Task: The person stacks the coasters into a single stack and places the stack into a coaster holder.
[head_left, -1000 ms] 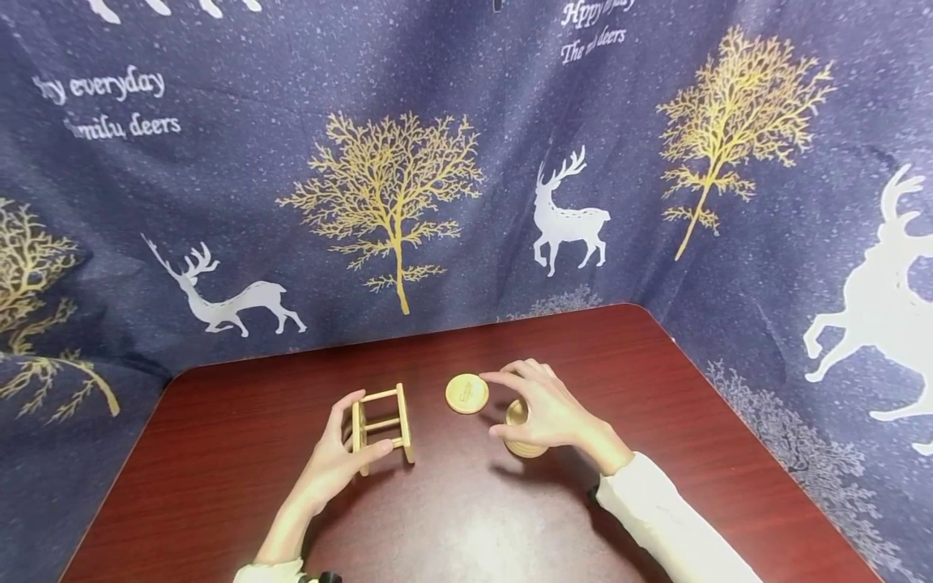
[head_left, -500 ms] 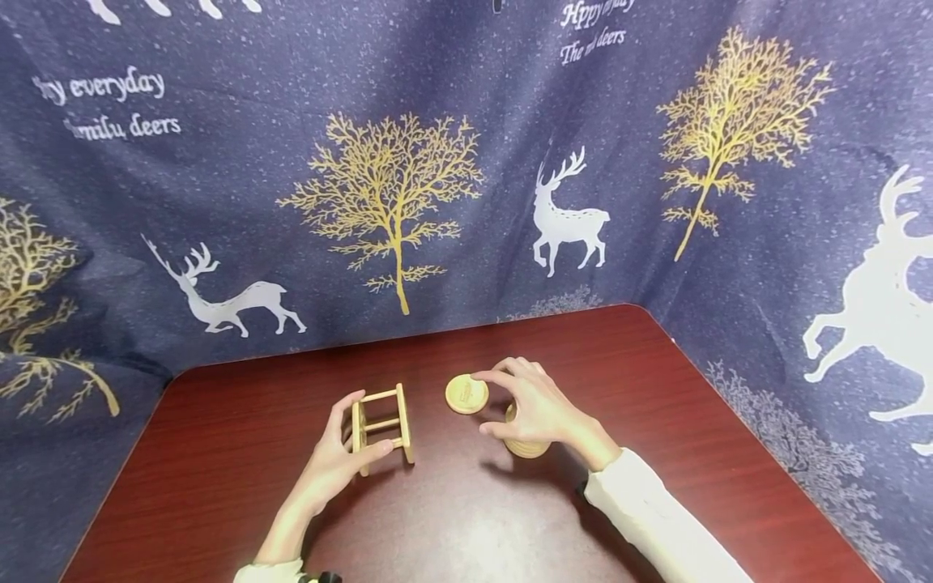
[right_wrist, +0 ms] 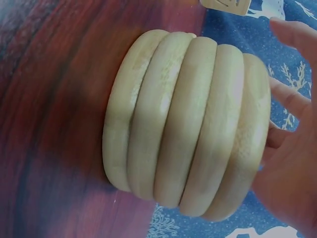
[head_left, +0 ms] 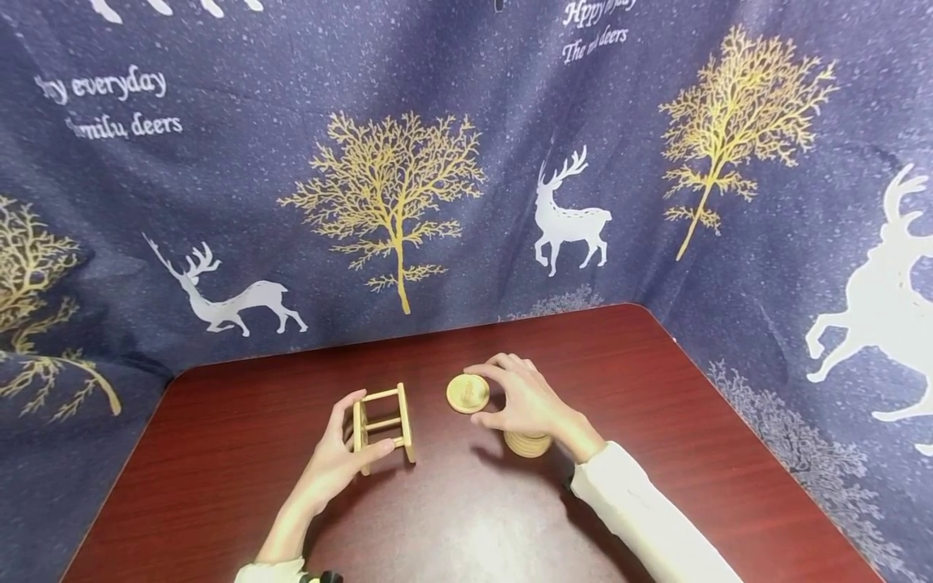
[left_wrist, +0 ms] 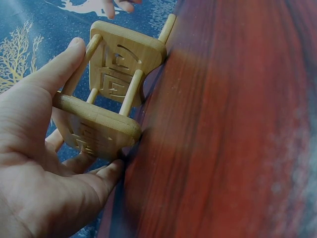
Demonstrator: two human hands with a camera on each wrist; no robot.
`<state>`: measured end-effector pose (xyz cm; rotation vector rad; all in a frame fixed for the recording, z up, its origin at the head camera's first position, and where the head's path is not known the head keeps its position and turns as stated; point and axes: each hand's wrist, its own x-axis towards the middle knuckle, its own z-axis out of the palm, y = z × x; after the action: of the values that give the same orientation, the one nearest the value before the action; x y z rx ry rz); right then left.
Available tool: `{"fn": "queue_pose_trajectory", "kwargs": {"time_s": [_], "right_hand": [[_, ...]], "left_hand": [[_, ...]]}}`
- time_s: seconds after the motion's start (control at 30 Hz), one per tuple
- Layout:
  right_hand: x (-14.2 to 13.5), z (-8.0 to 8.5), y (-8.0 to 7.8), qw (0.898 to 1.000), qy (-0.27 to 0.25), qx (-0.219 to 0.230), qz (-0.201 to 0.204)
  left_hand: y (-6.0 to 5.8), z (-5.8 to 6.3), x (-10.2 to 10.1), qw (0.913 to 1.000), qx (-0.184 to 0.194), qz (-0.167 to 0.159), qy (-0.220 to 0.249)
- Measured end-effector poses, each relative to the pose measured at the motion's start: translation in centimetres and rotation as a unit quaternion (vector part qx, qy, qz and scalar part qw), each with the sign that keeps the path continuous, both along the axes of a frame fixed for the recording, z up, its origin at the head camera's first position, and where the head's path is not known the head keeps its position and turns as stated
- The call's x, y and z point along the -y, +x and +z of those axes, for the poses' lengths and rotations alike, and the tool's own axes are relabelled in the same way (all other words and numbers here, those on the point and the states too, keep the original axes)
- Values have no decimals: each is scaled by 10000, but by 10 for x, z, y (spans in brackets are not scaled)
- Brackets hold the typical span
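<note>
My left hand [head_left: 331,457] grips a light wooden coaster holder [head_left: 384,423], two carved end panels joined by rods. In the left wrist view, fingers and thumb lie around the nearer panel [left_wrist: 101,124] of the holder. To its right, a round wooden coaster [head_left: 466,393] with an engraved face lies flat on the table. Above a stack of coasters [head_left: 528,444] hovers my right hand [head_left: 528,401], index fingertip and thumb spread at the single coaster's right side, nothing held. The hand hides the top of the stack; the right wrist view shows several thick rounded coaster edges [right_wrist: 185,124].
The dark red wooden table [head_left: 240,453] has its back edge against a blue cloth [head_left: 466,202] printed with deer and trees. More of this cloth hangs along the right side. Light glares off the front of the tabletop.
My right hand has moved left, from over the stack toward the single coaster, uncovering more of the stack's right side. The left hand and coaster holder stay put.
</note>
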<state>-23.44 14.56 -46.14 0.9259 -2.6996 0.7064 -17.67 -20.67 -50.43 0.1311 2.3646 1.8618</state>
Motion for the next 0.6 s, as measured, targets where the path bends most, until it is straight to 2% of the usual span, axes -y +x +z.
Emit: {"fn": "queue_pose_trajectory", "kwargs": {"time_s": [0.6], "right_hand": [[9,-3,-13,9998,207,23,27]], "left_hand": [[0,1,-1,10000,6,29,48]]}}
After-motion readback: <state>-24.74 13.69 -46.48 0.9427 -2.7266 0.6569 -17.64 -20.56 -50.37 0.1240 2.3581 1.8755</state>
